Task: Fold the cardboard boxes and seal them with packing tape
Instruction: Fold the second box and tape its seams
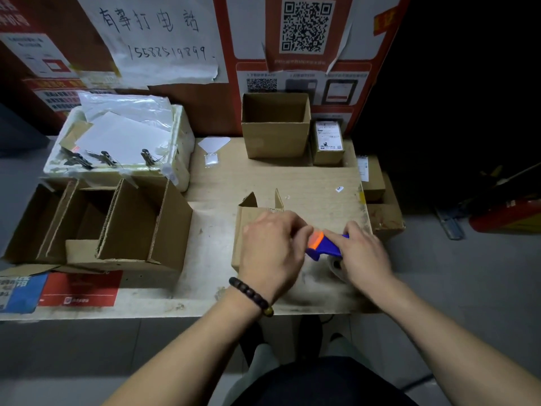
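Small cardboard box: near centre of surface, two far flaps upright. Left grip: rests on box, fingers curled at dispenser's front end. Right grip: clasps blue-orange tape dispenser, just right of box. Open boxes: near left.

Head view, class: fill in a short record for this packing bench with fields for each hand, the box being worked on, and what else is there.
left hand: left hand lies over the small brown cardboard box, fingers by the dispenser's orange end
right hand: right hand grips the blue and orange plastic tape dispenser
box state: two flaps stand up at the far edge
bench: worn pale wooden table
behind: open-topped brown cardboard box
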